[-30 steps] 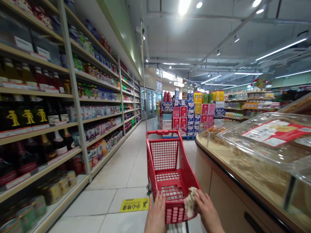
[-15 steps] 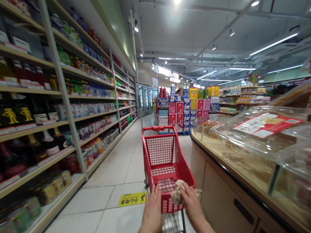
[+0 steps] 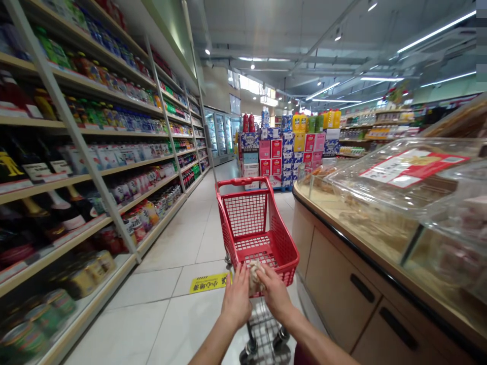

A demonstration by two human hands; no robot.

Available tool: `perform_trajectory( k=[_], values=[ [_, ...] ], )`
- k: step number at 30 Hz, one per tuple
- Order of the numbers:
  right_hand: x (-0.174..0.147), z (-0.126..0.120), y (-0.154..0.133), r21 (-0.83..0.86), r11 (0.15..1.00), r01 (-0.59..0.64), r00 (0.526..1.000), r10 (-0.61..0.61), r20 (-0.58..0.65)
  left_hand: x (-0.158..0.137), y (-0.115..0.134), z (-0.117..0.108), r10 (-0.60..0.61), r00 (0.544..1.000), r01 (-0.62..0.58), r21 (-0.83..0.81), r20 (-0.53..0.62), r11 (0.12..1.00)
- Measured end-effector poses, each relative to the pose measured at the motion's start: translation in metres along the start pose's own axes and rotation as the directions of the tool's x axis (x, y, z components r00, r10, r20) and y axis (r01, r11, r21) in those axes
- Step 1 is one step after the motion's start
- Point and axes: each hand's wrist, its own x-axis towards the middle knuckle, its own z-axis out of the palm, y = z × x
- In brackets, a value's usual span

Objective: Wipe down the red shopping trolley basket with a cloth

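Observation:
A red shopping cart with a lattice plastic basket stands right in front of me, its far handle bar turned away. My right hand presses a crumpled, off-white cloth on the basket's near rim, fingers bent over it. Just left of the cloth, my left hand rests at the same rim with its fingers stretched out and the thumb apart. It holds nothing that I can see. Below the rim, the cart's metal frame and dark wheels show. Nothing lies in the visible part of the basket.
Shelves of bottles and cans run along the left. To the right stands a counter with clear plastic food packs. Stacked drink boxes rise beyond the cart. A yellow floor sign is stuck on the tiles.
My right hand has moved the cloth leftward along the near rim, close to my left hand. The view has tipped down, showing more of the cart's lower frame and wheels.

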Motion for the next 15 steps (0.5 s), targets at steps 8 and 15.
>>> perform_trajectory(
  k=[8,15],
  values=[
    [-0.006,-0.021,0.039,-0.153,0.987,-0.053,0.998,0.055,0.012,-0.003,-0.005,0.001,0.004,1.0,-0.004,0.004,-0.024,1.0],
    [0.007,-0.029,0.027,-0.211,0.976,0.045,0.974,0.004,0.227,-0.003,-0.009,0.002,0.008,0.999,-0.01,-0.037,-0.042,0.999]
  ],
)
